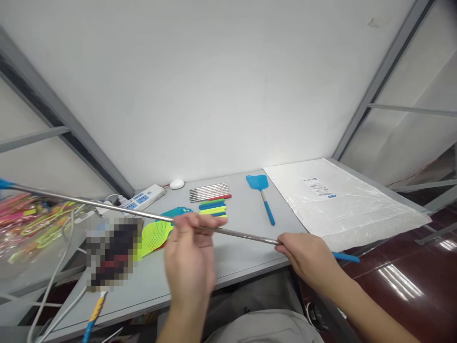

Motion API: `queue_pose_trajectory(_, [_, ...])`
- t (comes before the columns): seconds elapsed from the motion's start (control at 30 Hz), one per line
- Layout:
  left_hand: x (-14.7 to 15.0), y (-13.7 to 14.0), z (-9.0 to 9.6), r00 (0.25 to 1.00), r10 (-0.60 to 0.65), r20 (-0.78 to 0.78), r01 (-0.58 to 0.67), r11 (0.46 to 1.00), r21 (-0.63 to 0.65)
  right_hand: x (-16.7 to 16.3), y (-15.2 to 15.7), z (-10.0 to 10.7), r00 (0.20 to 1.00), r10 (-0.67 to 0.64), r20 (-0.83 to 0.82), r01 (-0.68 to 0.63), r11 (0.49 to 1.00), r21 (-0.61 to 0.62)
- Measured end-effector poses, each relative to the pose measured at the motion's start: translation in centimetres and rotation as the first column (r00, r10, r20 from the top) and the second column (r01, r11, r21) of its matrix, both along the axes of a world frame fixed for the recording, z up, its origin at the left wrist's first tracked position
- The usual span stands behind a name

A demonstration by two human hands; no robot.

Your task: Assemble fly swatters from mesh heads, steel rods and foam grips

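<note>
A long metal telescopic rod [117,208] slants across the view in front of me. Its blue handle [346,257] pokes out past my right hand, and a blue part at its other end is cut off by the left edge. It looks like a stretched-out fly swatter, though its head is out of view. My left hand [191,252] pinches the rod near the middle, palm turned up. My right hand [309,255] is closed around the rod near the handle. A short blue fly swatter [257,182] lies on the table beyond my hands.
Metal rods [209,192] and coloured handles [213,207] lie mid-table. Left are perforated yellow-green [155,237] and blue [174,213] swatter heads, a power strip [146,199], a white puck [177,184] and cables. A white plastic bag [342,205] covers the right.
</note>
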State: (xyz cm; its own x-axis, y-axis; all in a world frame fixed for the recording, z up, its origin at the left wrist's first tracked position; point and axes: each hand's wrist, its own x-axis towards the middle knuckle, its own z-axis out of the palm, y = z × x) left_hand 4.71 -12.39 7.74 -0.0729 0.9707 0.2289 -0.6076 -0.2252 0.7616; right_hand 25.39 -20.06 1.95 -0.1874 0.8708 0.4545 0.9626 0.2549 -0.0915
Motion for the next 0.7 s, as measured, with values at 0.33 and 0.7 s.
queue_pose_trajectory(0.33, [-0.8, 1.9, 1.4, 0.997, 0.076, -0.035, -0.073, 0.994, 0.078, 5.6, -3.7, -1.0, 0.990, -0.125, -0.060, 0.125, 0.992, -0.004])
queue_pose_trajectory(0.7, [1.2, 1.2, -1.0, 0.994, -0.026, -0.105, 0.027, 1.000, 0.007, 3.2, -1.7, -1.2, 0.996, -0.060, -0.070, 0.065, 0.995, 0.075])
